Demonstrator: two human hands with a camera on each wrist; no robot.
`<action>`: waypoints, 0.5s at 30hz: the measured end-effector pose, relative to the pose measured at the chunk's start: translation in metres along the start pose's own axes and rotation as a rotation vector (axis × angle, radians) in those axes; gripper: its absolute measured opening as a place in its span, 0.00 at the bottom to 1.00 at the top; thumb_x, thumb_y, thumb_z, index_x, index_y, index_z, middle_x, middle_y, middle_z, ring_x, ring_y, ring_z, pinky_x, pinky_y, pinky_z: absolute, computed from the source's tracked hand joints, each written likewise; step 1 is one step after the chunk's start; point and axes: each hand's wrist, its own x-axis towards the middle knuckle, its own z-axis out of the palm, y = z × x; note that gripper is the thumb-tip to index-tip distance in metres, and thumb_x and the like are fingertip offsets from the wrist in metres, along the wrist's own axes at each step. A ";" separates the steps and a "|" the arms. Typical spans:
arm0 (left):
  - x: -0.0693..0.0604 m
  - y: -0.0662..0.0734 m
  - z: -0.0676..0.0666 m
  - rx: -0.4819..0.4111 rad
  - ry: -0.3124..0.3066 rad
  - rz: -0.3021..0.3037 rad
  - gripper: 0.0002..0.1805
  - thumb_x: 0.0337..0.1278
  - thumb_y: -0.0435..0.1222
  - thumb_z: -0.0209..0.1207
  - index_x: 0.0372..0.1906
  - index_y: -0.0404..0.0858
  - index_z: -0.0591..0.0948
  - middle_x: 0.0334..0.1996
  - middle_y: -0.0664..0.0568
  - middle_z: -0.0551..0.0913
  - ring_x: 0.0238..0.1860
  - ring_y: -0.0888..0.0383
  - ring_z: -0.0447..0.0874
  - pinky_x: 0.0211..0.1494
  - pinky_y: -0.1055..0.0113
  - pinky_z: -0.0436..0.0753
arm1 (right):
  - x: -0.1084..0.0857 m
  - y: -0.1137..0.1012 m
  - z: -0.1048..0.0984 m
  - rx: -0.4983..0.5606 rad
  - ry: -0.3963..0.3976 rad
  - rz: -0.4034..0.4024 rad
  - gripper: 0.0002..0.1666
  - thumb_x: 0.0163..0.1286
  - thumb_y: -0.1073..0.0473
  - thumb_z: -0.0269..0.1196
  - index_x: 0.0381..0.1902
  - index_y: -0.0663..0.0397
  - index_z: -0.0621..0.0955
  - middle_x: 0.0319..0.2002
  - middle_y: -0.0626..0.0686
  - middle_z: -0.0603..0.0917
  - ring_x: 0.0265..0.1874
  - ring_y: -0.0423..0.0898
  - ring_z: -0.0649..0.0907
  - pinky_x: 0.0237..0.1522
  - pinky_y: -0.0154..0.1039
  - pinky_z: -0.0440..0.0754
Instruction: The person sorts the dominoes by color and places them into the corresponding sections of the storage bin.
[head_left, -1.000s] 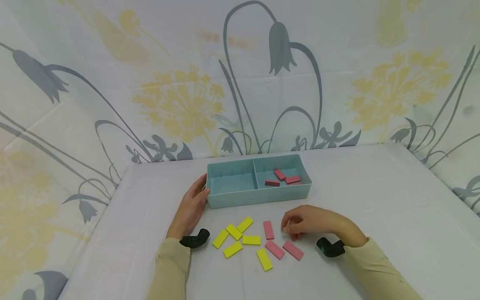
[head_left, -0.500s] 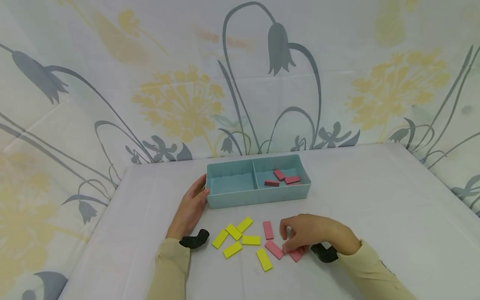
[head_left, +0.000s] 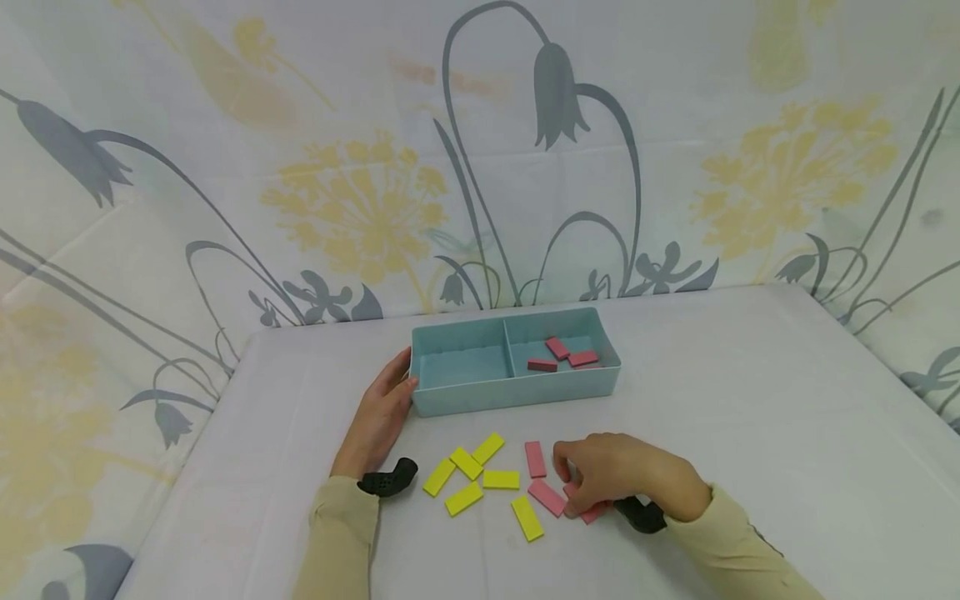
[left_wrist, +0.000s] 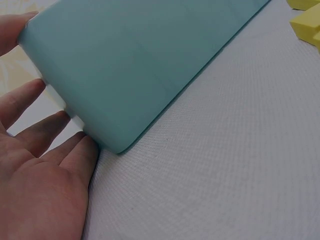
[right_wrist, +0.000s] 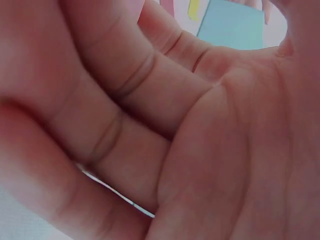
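Note:
In the head view, the left hand (head_left: 377, 419) rests at the left end of a light blue two-part box (head_left: 517, 395), thumb by the front corner. The left wrist view shows its fairly straight fingers (left_wrist: 47, 127) touching the end wall of the box (left_wrist: 115, 65). The right hand (head_left: 626, 471) bends its fingers over a pink block (head_left: 595, 512) on the table, thumb against it, partly hiding it. Two more pink blocks (head_left: 535, 459) (head_left: 547, 497) lie to its left. The palm (right_wrist: 210, 135) fills the right wrist view.
Several yellow blocks (head_left: 527, 518) lie left of the pink ones, two of them touching. The box's right compartment (head_left: 573, 342) holds several pink blocks; its left compartment (head_left: 465, 364) shows none. A flowered cloth (head_left: 360, 200) stands behind the table.
The right hand has come down and toward the front, onto the rightmost pink block, which has shifted slightly left. The left hand and box have not visibly moved.

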 end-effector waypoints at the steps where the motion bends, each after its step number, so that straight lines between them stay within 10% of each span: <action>1: -0.001 0.001 0.001 0.004 -0.004 0.001 0.30 0.63 0.33 0.48 0.68 0.42 0.53 0.69 0.52 0.47 0.67 0.57 0.46 0.66 0.62 0.51 | 0.000 -0.001 0.000 -0.006 0.003 -0.001 0.18 0.46 0.47 0.69 0.27 0.38 0.70 0.18 0.43 0.72 0.21 0.41 0.71 0.24 0.37 0.67; 15: -0.005 0.009 0.006 0.034 -0.025 0.012 0.31 0.64 0.32 0.47 0.69 0.39 0.50 0.69 0.49 0.44 0.68 0.55 0.44 0.66 0.62 0.51 | -0.001 0.001 -0.004 0.082 -0.039 -0.037 0.09 0.51 0.57 0.63 0.25 0.40 0.72 0.18 0.43 0.73 0.20 0.40 0.73 0.24 0.36 0.68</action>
